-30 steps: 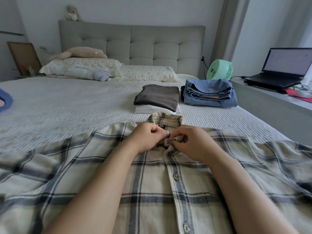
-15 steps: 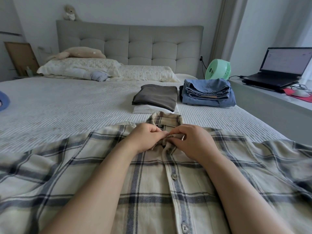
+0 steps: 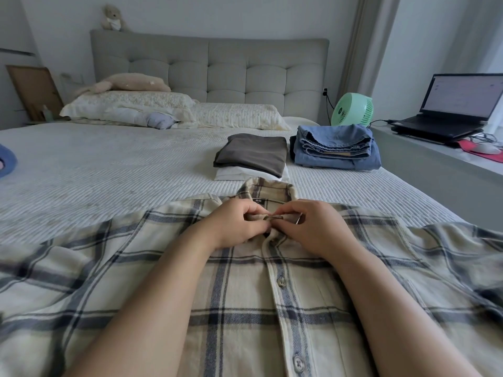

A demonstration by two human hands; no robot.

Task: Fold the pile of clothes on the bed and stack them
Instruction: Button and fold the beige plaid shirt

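left hand [image 3: 234, 224], right hand [image 3: 313, 227] still pinching plaid shirt [image 3: 245, 295] collar closed | top button being fastened | folding pending

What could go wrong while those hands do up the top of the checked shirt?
1. The left hand and right hand pinch only the collar edges of the plaid shirt, so the placket could slip or button crooked.
2. The sleeves lie spread and rumpled, so creases might get folded in.
3. The collar nearly reaches the brown and white stack; pushing the shirt forward may nudge it.
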